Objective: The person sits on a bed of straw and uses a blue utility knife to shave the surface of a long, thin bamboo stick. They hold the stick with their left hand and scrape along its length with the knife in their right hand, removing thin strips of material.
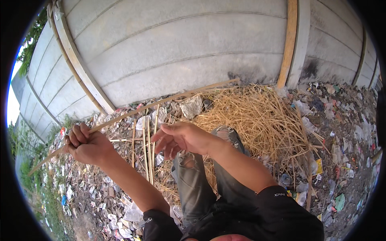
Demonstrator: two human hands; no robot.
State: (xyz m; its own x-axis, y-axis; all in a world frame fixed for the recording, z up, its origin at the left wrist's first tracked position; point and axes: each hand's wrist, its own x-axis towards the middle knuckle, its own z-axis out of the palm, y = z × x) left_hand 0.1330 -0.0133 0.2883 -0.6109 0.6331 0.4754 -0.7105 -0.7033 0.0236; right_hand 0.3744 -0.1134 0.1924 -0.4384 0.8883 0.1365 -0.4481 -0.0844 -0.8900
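My left hand (88,145) is closed around a long, thin bamboo strip (161,101). The strip slants from the weeds at the lower left up to the foot of the wall, its far end above the straw-like pile. Over my knees hovers my right hand (181,138), fingers loosely curled and apart, with nothing visible in it. Below and left of that hand, several narrow bamboo strips (145,150) lie side by side on the ground. A large heap of thin tan bamboo shavings (253,116) spreads in front of me and to the right.
A grey concrete panel wall (181,44) runs across the far side, with a wooden post (288,44) against it. Plastic litter (120,219) covers the ground on both sides. A pale lump (191,107) sits beside the heap. Green weeds (36,188) grow at the left.
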